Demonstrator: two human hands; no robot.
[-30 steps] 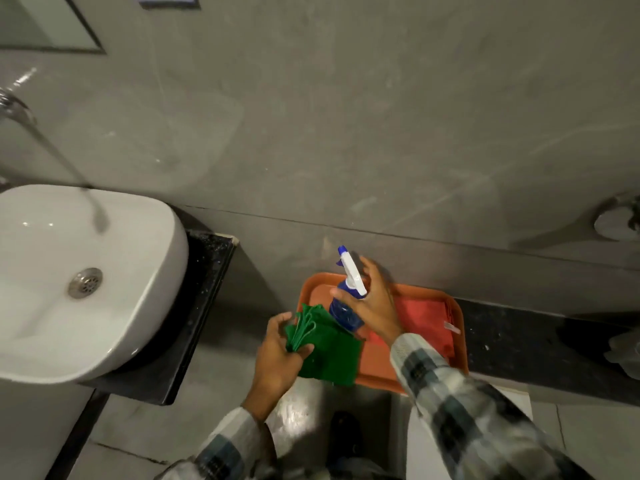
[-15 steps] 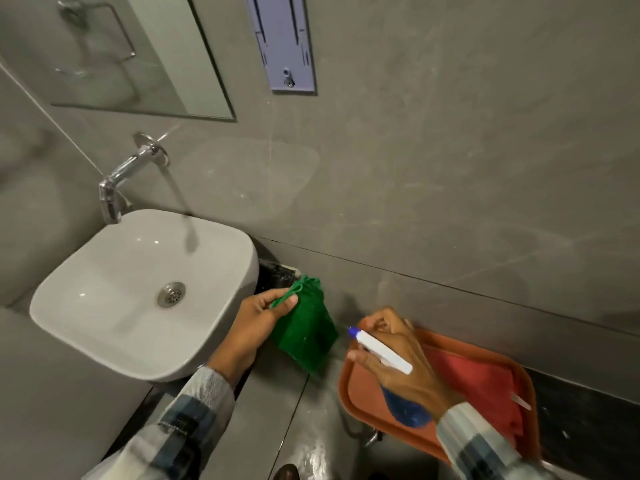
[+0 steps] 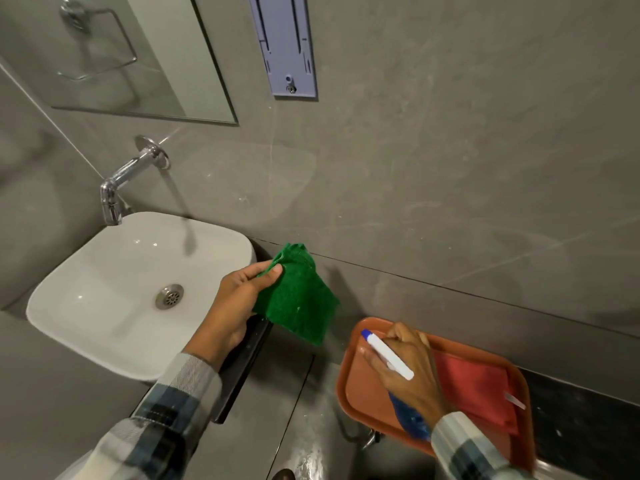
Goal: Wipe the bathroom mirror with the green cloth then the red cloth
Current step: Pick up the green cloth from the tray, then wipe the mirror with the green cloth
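Observation:
My left hand (image 3: 235, 303) pinches the green cloth (image 3: 299, 299), which hangs in the air beside the right rim of the sink. My right hand (image 3: 407, 370) grips a blue spray bottle (image 3: 391, 355) with a white nozzle, held over the orange tray (image 3: 360, 386). The red cloth (image 3: 478, 386) lies flat in that tray, right of my hand. The mirror (image 3: 145, 53) hangs on the wall at upper left, above the tap, only its lower part in view.
A white basin (image 3: 114, 289) sits on a dark counter (image 3: 242, 368) at left, with a chrome tap (image 3: 124, 181) above it. A lilac wall bracket (image 3: 287, 46) is fixed right of the mirror. A black ledge (image 3: 581, 420) runs under the tray at right.
The view has tilted up and left, bringing the mirror into sight. My left hand lifted the green cloth off the tray toward the sink. My right hand lowered the spray bottle over the tray.

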